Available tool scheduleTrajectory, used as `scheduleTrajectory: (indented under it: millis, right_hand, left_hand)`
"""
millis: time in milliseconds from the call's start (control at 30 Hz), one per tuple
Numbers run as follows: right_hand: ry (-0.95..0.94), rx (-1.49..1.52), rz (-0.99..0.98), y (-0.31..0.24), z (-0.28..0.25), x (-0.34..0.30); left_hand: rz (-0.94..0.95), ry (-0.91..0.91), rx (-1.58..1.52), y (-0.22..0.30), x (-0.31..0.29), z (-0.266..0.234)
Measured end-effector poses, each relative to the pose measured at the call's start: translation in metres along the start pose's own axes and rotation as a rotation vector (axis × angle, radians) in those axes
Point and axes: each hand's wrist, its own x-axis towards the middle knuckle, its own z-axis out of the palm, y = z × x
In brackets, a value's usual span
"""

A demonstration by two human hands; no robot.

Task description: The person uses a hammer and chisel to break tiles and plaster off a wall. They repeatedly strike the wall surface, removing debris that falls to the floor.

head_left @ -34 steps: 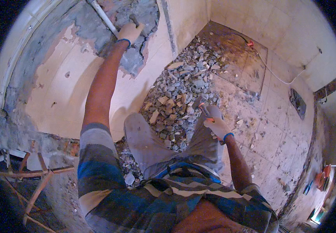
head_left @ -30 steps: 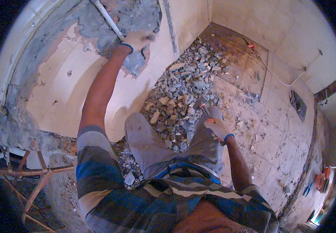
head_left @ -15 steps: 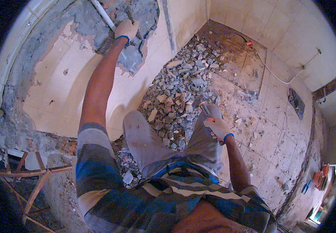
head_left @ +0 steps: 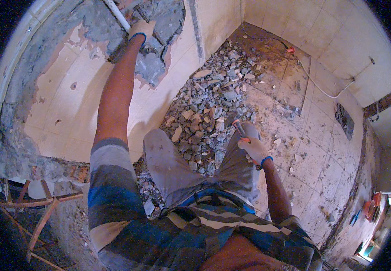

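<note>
My left hand (head_left: 143, 30) reaches up to the broken patch of wall (head_left: 152, 70), beside a white pipe (head_left: 118, 16). Its fingers look closed. A thin dark rod-like shape shows above and below the hand; whether it is held or belongs to the wall I cannot tell. My right hand (head_left: 252, 149) is wrapped round a tool with an orange-and-grey handle (head_left: 239, 128), over my right thigh. The tool's kind is unclear. Grey rubble (head_left: 200, 122) and tile pieces lie between and ahead of my legs.
A white cable (head_left: 320, 89) with an orange connector (head_left: 290, 50) runs over the tiled floor (head_left: 313, 149) to the right wall. A dark flat piece (head_left: 344, 119) lies farther right. At the lower left stands a rusty metal frame (head_left: 42, 221). Orange items (head_left: 372, 207) sit at the far right.
My left hand has shifted slightly up and left along the broken wall, closer to the white pipe. My right hand and its tool have hardly moved.
</note>
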Motion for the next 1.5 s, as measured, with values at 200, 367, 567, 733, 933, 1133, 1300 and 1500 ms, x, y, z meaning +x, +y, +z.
scheduleTrajectory:
  millis: [200,367,567,733,933,1133,1300,1500]
  right_hand:
    - [-0.008,0.063,0.042,-0.008,-0.003,-0.007]
    - [0.03,0.083,0.011,-0.006,-0.001,-0.009]
    - [0.031,0.035,-0.048,-0.007,-0.004,-0.013]
    - [-0.012,0.081,0.004,-0.014,-0.007,-0.02]
    - [-0.005,0.032,-0.013,-0.014,-0.004,-0.021]
    - [0.004,0.062,0.03,-0.011,-0.004,-0.019]
    - [0.066,-0.022,0.004,-0.01,-0.005,-0.017]
    - [0.003,0.088,0.022,-0.01,-0.006,-0.02]
  left_hand:
    - [-0.03,-0.029,0.046,0.013,0.017,0.006]
    - [0.005,-0.079,0.086,0.017,-0.005,-0.001]
    - [0.231,-0.041,0.106,0.045,-0.077,-0.013]
    - [0.386,-0.244,0.159,0.063,-0.107,-0.005]
    - [0.409,-0.153,0.024,0.071,-0.102,-0.009]
    - [0.384,-0.083,0.11,0.066,-0.092,-0.023]
    - [0.327,-0.104,0.112,0.053,-0.082,0.0]
    - [0.269,-0.096,0.003,0.047,-0.066,0.023]
